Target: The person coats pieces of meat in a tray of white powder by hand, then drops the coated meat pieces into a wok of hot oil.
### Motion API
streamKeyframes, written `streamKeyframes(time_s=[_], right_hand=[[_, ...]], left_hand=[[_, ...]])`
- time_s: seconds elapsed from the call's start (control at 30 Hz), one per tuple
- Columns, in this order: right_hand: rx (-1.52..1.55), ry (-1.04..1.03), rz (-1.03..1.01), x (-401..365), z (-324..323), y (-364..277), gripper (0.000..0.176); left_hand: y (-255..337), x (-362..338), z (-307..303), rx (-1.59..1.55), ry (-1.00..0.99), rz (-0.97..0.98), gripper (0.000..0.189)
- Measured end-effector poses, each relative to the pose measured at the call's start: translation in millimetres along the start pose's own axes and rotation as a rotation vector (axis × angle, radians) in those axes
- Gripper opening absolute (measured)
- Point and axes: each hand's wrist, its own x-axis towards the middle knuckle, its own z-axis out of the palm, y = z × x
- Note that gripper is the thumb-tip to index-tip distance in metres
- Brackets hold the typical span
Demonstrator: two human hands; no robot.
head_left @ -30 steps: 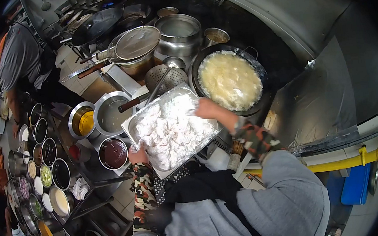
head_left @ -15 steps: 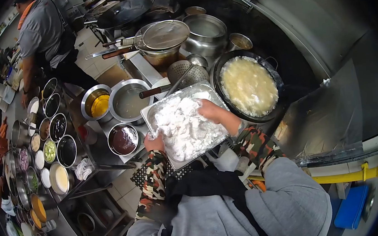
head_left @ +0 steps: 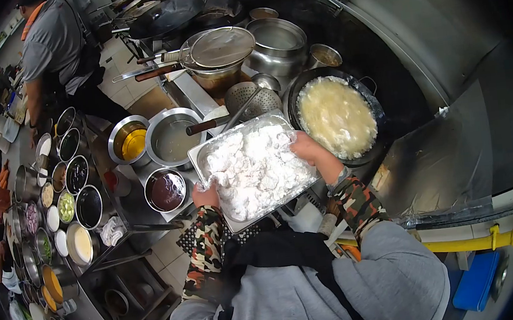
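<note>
A rectangular metal tray (head_left: 273, 206) is in front of me, heaped with lumpy pieces coated in white flour (head_left: 256, 169). My left hand (head_left: 205, 196) grips the tray's left edge, its fingertips white with flour. At the right edge, my right hand (head_left: 310, 148) is closed around the rim, with its fingers partly hidden. Just beyond that hand, a black wok (head_left: 379, 111) holds pale, foaming hot oil (head_left: 336, 118). Behind the tray lies a perforated strainer (head_left: 243, 99), its dark handle (head_left: 207, 126) reaching toward the tray's back left corner.
Left of the tray stand a pot of yellow oil (head_left: 133, 144), a pot of cloudy liquid (head_left: 175, 140) and a bowl of dark red sauce (head_left: 165, 190). Several ingredient containers (head_left: 66, 206) line the left counter. A co-worker (head_left: 57, 49) stands at the back left.
My right hand has moved from the floured pieces to the tray's right edge. My left hand stays on the left edge, and the tray has shifted slightly.
</note>
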Motion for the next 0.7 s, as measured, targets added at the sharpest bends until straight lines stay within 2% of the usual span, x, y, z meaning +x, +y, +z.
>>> streamKeyframes(time_s=[0.03,0.1,0.13,0.2,0.23,0.3,0.37,0.43,0.47,0.5,0.57,0.63,0.7], right_hand=[[0.001,0.0,0.003,-1,0,1,0.026],[-0.412,0.203,-0.175,-7,4,-6,0.026],[-0.411,0.207,-0.177,-12,5,-13,0.026],[-0.006,0.211,-0.251,-22,8,-23,0.03],[-0.002,0.235,-0.247,-17,11,-14,0.03],[0.034,0.292,0.127,0,22,7,0.037],[0.394,0.081,0.101,-5,32,9,0.038],[0.486,0.178,0.11,-3,40,0,0.033],[0.573,0.253,0.124,-4,39,-3,0.029],[0.574,0.256,0.125,-6,25,-13,0.029],[0.553,0.216,0.033,-5,-21,-43,0.019],[0.387,0.581,0.021,7,-59,-52,0.016],[0.061,0.677,-0.004,43,-107,-29,0.018]], left_hand=[[2,-2,0,0.002,-0.002,-0.002,0.028],[15,-8,-2,-0.067,-0.008,-0.013,0.03],[23,-12,-3,0.035,0.035,-0.006,0.031],[6,-3,-3,0.0,0.03,-0.011,0.031],[8,-4,-2,-0.03,0.015,-0.021,0.031],[17,-10,-2,-0.07,0.021,-0.064,0.027],[15,-8,-5,-0.114,-0.045,-0.027,0.026],[6,-2,-4,-0.183,-0.071,-0.037,0.026],[6,-3,-3,-0.083,-0.007,-0.056,0.028],[27,-14,-3,0.001,0.03,-0.08,0.03],[12,-6,-4,-0.055,0.012,-0.04,0.031],[9,-5,-4,-0.075,0.003,-0.027,0.03],[5,-3,-5,-0.092,-0.003,-0.018,0.03]])
